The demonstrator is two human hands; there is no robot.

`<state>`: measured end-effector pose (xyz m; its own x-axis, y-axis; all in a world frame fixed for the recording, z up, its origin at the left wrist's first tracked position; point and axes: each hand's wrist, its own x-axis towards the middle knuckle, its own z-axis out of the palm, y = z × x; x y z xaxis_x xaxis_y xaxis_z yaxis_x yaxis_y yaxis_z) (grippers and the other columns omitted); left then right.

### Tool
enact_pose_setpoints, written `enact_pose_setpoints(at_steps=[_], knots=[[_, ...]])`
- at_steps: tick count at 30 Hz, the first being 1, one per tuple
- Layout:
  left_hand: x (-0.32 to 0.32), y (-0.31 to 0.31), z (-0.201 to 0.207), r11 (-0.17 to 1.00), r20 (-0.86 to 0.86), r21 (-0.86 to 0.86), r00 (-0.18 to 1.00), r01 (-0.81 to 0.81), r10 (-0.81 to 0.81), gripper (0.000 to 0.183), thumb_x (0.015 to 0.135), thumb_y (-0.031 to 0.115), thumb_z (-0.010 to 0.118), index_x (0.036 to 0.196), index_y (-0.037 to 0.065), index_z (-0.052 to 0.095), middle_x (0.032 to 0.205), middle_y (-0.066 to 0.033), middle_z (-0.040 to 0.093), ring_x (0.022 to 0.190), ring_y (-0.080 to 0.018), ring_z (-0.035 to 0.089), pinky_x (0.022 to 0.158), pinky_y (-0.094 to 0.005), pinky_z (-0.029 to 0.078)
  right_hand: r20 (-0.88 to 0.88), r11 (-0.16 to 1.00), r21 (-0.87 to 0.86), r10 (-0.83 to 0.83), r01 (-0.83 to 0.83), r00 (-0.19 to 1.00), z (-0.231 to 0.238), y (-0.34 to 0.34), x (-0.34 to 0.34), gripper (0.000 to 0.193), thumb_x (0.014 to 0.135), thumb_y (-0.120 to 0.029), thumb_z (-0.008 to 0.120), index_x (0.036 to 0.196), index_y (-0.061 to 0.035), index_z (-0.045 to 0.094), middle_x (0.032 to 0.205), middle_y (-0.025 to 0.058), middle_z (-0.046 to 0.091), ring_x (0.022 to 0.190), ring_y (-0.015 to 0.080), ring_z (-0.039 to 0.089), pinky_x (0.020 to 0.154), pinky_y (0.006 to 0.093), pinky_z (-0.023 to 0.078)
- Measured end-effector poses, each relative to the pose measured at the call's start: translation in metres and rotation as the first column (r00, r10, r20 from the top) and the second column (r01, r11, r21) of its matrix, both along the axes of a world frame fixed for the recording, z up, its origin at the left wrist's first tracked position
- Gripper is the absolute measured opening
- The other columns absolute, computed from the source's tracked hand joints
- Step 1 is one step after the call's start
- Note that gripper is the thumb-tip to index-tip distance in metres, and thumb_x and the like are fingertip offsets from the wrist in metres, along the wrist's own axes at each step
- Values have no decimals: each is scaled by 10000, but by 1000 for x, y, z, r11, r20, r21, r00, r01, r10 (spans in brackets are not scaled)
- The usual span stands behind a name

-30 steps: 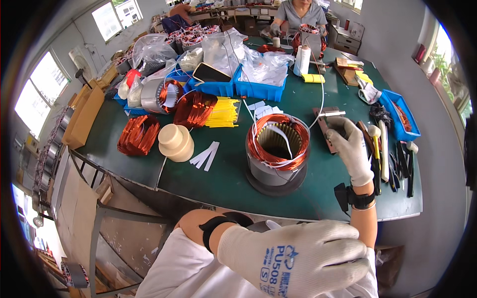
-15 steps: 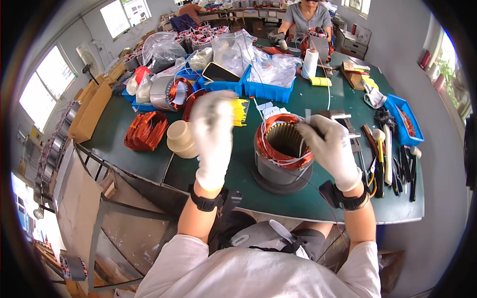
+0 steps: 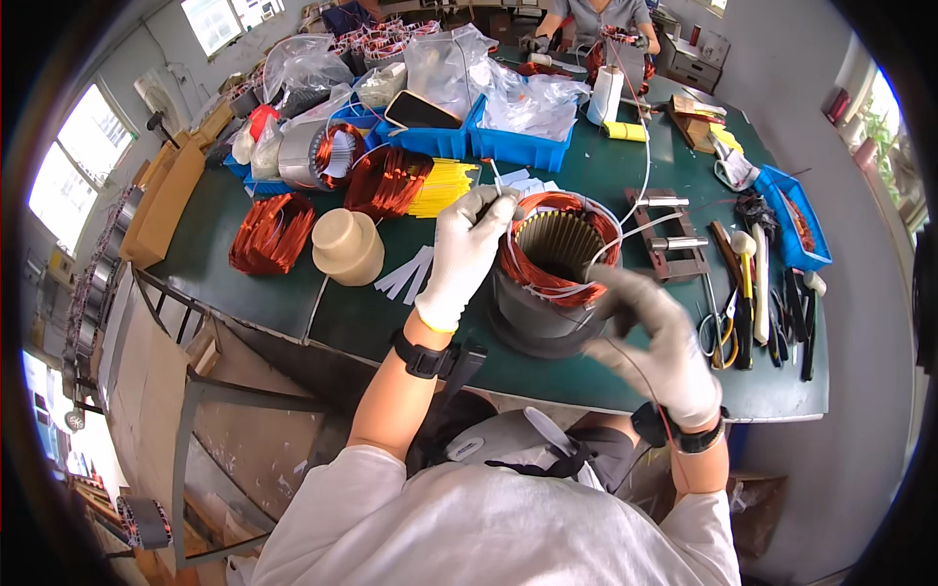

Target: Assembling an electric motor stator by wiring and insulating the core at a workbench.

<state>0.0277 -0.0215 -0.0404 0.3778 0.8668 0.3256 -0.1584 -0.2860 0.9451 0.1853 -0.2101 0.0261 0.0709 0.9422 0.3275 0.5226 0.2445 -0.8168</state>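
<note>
A motor stator [image 3: 537,305], a grey cylinder with orange-red copper coils [image 3: 511,256] bulging round its top and yellow slot liners inside, stands upright in front of me. My gloved left hand [image 3: 463,249] is at its left rim, thumb and fingers pinched on a white-sleeved wire [image 3: 497,180] whose tip points up. My gloved right hand [image 3: 657,342] is off the stator's right side, blurred, its thumb and curved fingers apart with nothing seen between them. A pale sleeved lead [image 3: 635,229] rises from the coils on the right. One thin dark red wire passes by the right hand.
Left are two copper coil bundles [image 3: 274,234] [image 3: 389,183], a cream stepped cylinder [image 3: 349,248], white paper strips [image 3: 406,273] and yellow strips [image 3: 445,186]. Right lie a metal frame [image 3: 668,234], scissors [image 3: 724,339], a mallet [image 3: 746,283] and a blue bin [image 3: 806,249]. Another person works at the far side.
My left hand has come right and down to the stator's left rim and now pinches a sleeved wire. My right hand has moved off the coils, down and toward me.
</note>
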Motion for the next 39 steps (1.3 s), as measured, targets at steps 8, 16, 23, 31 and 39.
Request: enact_pose_setpoints(at_steps=[8,16,23,31,39], knots=[[-23,-35,-10,619,58,762,972,-189,226,294,794,116,747,1053,32,636,1012,-100,638,724,-174,568,678,-309,468,-416,975,165,-66,147,907,12,5,10,199,957,-95,567,976,46,705,799,68,670,653,100,594,597,243,484],[-22,-39,-4,593,-500,767,807,244,315,663,586,510,822,1103,136,643,1091,-50,641,882,-289,561,766,-392,460,-433,666,708,672,-234,601,56,-82,113,293,1012,-211,474,1098,39,601,1034,106,644,932,189,614,855,306,491],[-11,-61,-23,541,-388,836,798,93,462,624,597,514,823,1075,165,628,1048,-48,600,797,-269,531,713,-393,437,-92,847,34,-526,531,846,-12,-78,72,182,947,-102,537,954,32,659,793,67,642,699,111,587,629,255,447],[2,-75,-22,520,-338,854,791,29,511,515,653,491,815,1007,155,651,965,-29,598,744,-239,529,679,-377,408,556,827,-311,-242,469,795,-129,-90,100,221,799,-172,709,988,-59,687,869,192,645,837,383,621,774,441,502],[-43,-83,-42,603,-279,798,888,4,364,690,698,197,846,1283,21,523,1344,-211,470,1210,-391,489,1036,-461,419,461,847,-344,-223,405,859,-111,-111,106,235,802,-167,697,1013,-65,683,908,177,640,869,373,609,787,436,502]])
